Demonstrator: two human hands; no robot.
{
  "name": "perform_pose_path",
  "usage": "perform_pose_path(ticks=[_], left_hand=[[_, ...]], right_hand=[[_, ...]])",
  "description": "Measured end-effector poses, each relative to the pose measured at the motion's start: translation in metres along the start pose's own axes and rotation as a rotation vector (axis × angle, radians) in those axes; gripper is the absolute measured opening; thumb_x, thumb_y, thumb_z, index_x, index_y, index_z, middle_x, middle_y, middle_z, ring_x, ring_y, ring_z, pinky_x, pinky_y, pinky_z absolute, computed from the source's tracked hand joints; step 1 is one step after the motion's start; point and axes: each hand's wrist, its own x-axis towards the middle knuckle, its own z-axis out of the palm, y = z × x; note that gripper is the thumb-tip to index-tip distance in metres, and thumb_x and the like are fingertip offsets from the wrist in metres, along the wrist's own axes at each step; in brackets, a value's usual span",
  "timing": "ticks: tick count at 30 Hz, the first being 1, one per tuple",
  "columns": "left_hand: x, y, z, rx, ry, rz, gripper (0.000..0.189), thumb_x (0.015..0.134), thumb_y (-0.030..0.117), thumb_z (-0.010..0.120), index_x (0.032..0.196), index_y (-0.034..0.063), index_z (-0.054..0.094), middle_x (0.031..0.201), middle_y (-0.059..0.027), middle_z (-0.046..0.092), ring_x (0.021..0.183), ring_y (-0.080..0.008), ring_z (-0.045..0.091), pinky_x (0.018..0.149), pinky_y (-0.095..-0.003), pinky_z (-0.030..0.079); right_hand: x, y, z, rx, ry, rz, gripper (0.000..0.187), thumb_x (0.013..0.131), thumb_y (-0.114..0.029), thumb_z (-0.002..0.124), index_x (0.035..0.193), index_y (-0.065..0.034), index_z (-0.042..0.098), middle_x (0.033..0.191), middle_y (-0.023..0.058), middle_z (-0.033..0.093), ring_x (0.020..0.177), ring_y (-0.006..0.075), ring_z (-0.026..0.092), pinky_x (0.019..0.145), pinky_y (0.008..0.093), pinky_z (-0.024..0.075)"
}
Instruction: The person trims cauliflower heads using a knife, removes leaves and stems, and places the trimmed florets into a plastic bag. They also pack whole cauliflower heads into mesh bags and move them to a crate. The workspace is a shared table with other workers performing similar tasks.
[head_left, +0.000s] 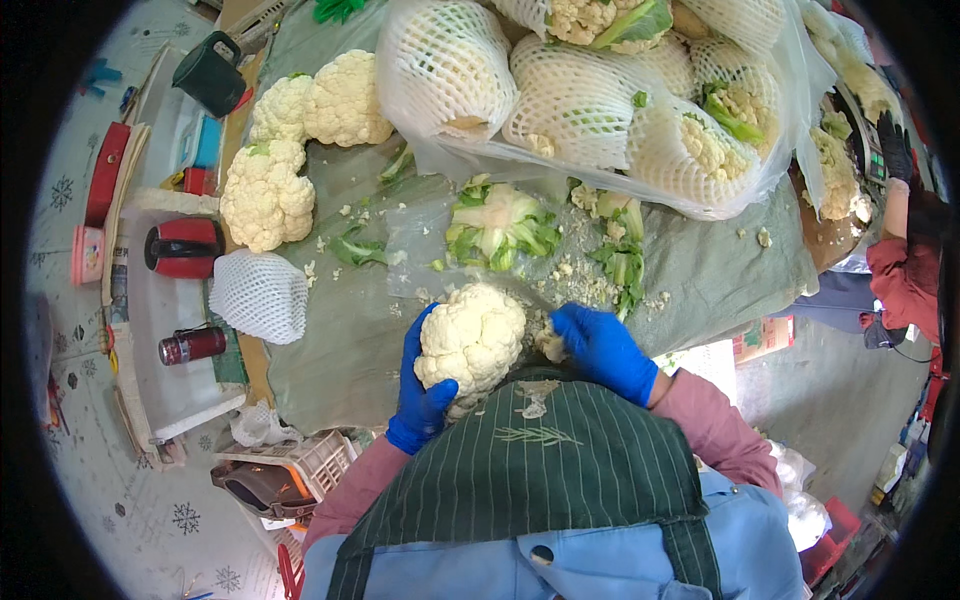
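My left hand (424, 382), in a blue glove, is shut around a trimmed white cauliflower head (472, 337) close to my apron (540, 457). To its right my right hand (604, 349), also blue-gloved, has its fingers curled. A small cauliflower piece (550, 343) shows at the fingertips, blurred; I cannot tell whether the hand grips it or something hidden. Ahead of the held head, a cut cauliflower base with leaves (504, 225) lies on a clear plastic sheet (409, 251). Leaf trimmings (624, 266) and crumbs are strewn to its right.
Several bare cauliflower heads (268, 196) stand at the left of the cloth-covered table (337, 375), near a foam-net sleeve (260, 296). A plastic bag (442, 154) of net-wrapped cauliflowers (570, 97) fills the back. Left sit a red flask (191, 346) and a dark jug (208, 73). A co-worker's gloved hand (894, 146) is at far right.
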Motion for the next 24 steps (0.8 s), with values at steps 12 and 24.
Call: perform_pose_path(ticks=[12, 24], left_hand=[[-0.004, 0.003, 0.004, 0.079, 0.045, 0.047, 0.109, 0.073, 0.031, 0.081, 0.151, 0.0022, 0.011, 0.148, -0.0154, 0.033, 0.136, -0.0260, 0.037, 0.112, -0.0396, 0.033], [0.030, 0.023, -0.082, -0.545, 0.177, -0.223, 0.059, 0.093, 0.025, 0.056, 0.144, 0.0023, 0.036, 0.138, -0.0178, 0.050, 0.125, -0.0312, 0.052, 0.107, -0.0448, 0.041]], right_hand=[[0.031, 0.003, 0.002, 0.124, 0.011, -0.162, 0.038, 0.098, -0.034, 0.056, 0.118, -0.0022, 0.063, 0.094, 0.0090, 0.069, 0.070, 0.0192, 0.063, 0.066, 0.0327, 0.0510], [0.066, -0.037, -0.017, 0.428, -0.079, 0.042, 0.044, 0.099, -0.037, 0.052, 0.130, -0.0062, 0.056, 0.102, 0.0048, 0.065, 0.059, 0.0082, 0.050, 0.053, 0.0228, 0.0449]])
